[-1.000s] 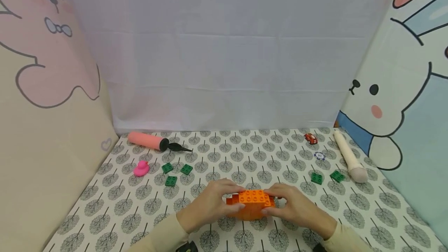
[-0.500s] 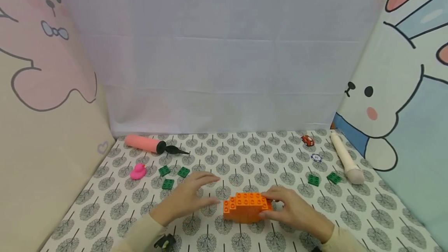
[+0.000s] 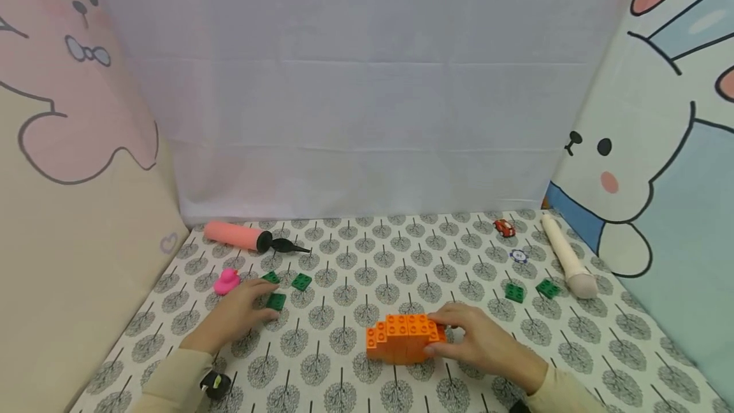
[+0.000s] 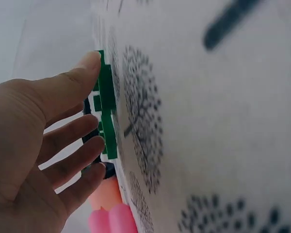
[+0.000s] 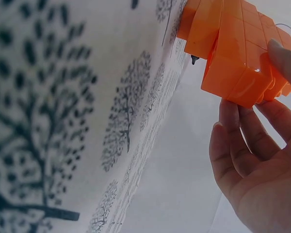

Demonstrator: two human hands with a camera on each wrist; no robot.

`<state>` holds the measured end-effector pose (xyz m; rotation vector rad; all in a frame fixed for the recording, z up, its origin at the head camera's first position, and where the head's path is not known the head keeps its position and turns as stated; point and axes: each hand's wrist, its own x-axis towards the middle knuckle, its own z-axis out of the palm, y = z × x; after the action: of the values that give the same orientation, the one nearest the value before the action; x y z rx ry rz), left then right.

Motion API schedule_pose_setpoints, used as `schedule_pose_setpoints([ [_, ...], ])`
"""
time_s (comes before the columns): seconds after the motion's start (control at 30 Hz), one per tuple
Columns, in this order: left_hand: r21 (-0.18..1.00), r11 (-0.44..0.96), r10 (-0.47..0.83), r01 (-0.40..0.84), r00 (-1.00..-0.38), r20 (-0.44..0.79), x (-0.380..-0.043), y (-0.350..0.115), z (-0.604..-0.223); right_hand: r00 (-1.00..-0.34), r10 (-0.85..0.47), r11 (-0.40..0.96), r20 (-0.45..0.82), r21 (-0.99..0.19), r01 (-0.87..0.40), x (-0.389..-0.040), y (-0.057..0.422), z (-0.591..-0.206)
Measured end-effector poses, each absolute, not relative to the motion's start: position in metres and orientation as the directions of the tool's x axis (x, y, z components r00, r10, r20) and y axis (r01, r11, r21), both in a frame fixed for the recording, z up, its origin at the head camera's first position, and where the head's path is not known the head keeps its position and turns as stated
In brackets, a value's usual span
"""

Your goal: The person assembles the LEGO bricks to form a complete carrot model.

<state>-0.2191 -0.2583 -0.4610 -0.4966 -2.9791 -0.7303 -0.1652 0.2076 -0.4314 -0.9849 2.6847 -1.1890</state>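
Note:
An orange brick build (image 3: 404,338) with stepped ends stands on the patterned cloth. My right hand (image 3: 478,340) holds its right end, thumb on the near side and fingers behind. In the right wrist view, the thumb lies against the orange bricks (image 5: 237,58) and the fingertips reach their edge. My left hand (image 3: 237,311) is over at the left, beside a small green brick (image 3: 276,301), with fingers spread and slightly bent. The left wrist view has the thumb tip at or close to one green brick (image 4: 106,90); contact is hard to tell. Another green brick (image 3: 301,282) lies just beyond.
A pink rubber duck (image 3: 227,281) sits left of my left hand, with a coral hand pump (image 3: 235,235) behind it. At the right lie two green bricks (image 3: 514,292), a poker chip (image 3: 518,256), a red toy car (image 3: 504,228) and a cream microphone-shaped object (image 3: 569,260).
My left hand has let go of the orange build and moved left to the green bricks. My right hand has stayed on the build, which now shows its stepped left end.

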Motion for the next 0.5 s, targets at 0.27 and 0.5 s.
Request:
schedule_pose_setpoints([
  [0.27, 0.444, 0.83, 0.333, 0.338, -0.939, 0.092, -0.2193, -0.2618, -0.4595, -0.79, -0.573, 0.502, 0.217, -0.669, -0.548, -0.1648, 0.208, -0.4318],
  [0.5, 0.454, 0.839, 0.306, 0.301, -0.95, 0.065, -0.2207, -0.2615, -0.4592, -0.794, -0.569, 0.518, 0.212, -0.658, -0.547, -0.1649, 0.2072, -0.4307],
])
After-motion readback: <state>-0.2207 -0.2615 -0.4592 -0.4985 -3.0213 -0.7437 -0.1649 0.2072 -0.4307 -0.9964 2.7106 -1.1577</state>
